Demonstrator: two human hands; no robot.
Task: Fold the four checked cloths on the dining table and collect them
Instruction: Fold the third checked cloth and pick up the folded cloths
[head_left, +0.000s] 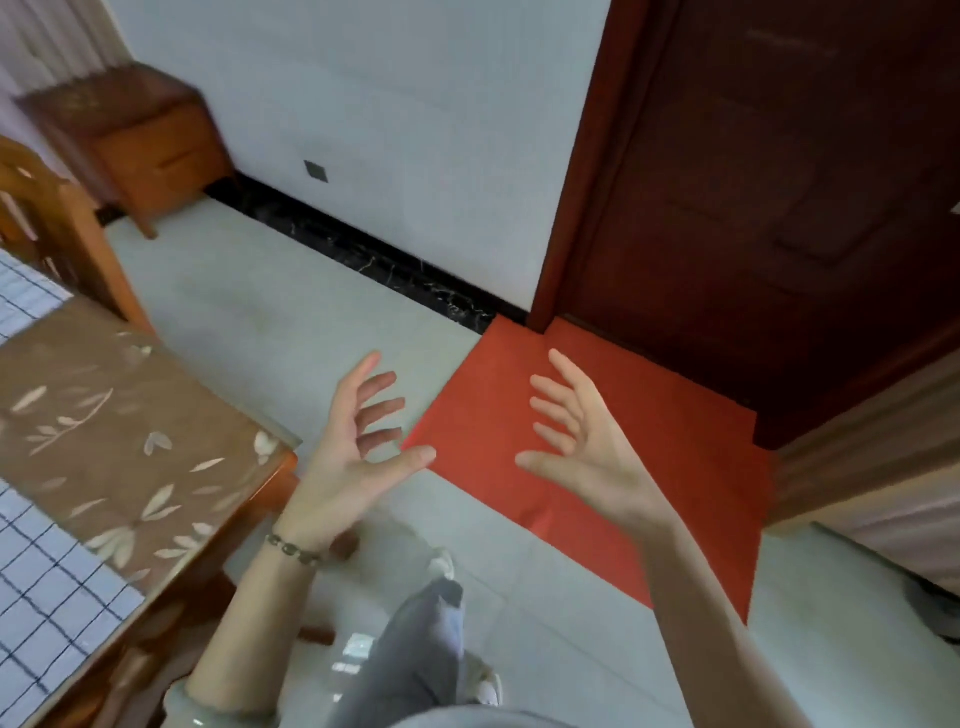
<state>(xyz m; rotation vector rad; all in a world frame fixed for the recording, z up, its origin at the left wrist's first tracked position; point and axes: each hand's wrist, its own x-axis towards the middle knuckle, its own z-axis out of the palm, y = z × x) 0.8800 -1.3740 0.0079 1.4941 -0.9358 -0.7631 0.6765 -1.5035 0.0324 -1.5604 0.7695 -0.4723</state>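
Person standing beside counter (130, 415). Left hand (353, 447) and right hand (576, 441) hovering over red mat (649, 467), fingers (384, 408) spread, released, holding nothing. Near checked cloth (47, 597) and far checked cloth (26, 296) lying flat on counter at left edge, apart from hands. Remaining cloths out of view. Folding and collecting seemingly all remaining.

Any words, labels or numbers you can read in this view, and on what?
None can be read.
The checked cloths show only grid lines, and the table shows only leaf prints.
The red mat, door and wall plate bear no writing.
The bracelet beads are too small to tell.
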